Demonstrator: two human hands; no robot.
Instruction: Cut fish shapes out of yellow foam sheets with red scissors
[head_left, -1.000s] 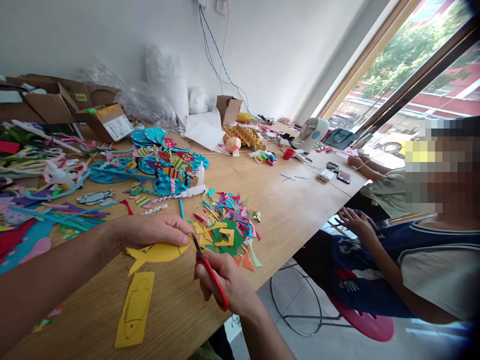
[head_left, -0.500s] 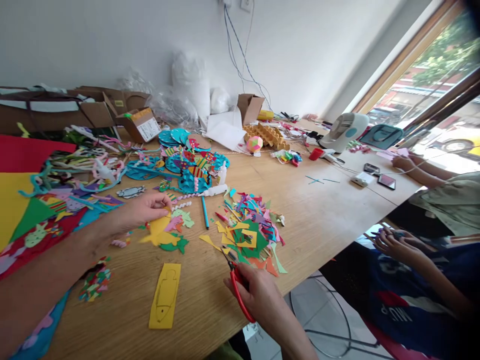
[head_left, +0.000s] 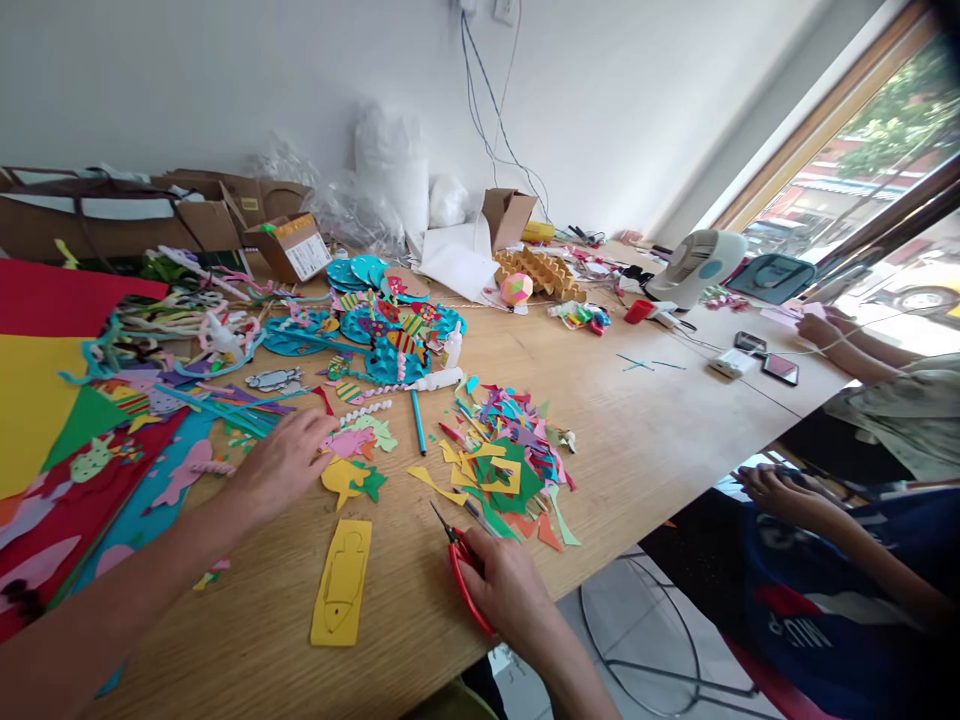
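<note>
My right hand (head_left: pixel 504 590) grips red-handled scissors (head_left: pixel 457 560) near the table's front edge, blades apart and pointing away from me. My left hand (head_left: pixel 281 462) lies flat with spread fingers on the wooden table (head_left: pixel 645 440), beside a small stack of cut-out paper fish: a yellow fish (head_left: pixel 339 474), a green one (head_left: pixel 369 484) and a pink one (head_left: pixel 346 442). A yellow paper strip with a fish outline drawn on it (head_left: pixel 342 583) lies just in front of them. A pile of coloured paper scraps (head_left: pixel 504 455) sits right of the fish.
Red, yellow and green paper sheets (head_left: pixel 45 380) and pipe cleaners cover the left. Blue decorated discs (head_left: pixel 382 335), a glue bottle (head_left: pixel 451 345), cardboard boxes (head_left: pixel 292 245), a white fan (head_left: pixel 694 262) and phones (head_left: pixel 780 367) stand farther back. Two other people sit at the right, their hands (head_left: pixel 772 490) at the table edge.
My left hand carried the yellow fish leftward, laid it on the other fish and now rests open beside them. My right hand lowered the scissors toward the table edge. The view turned left.
</note>
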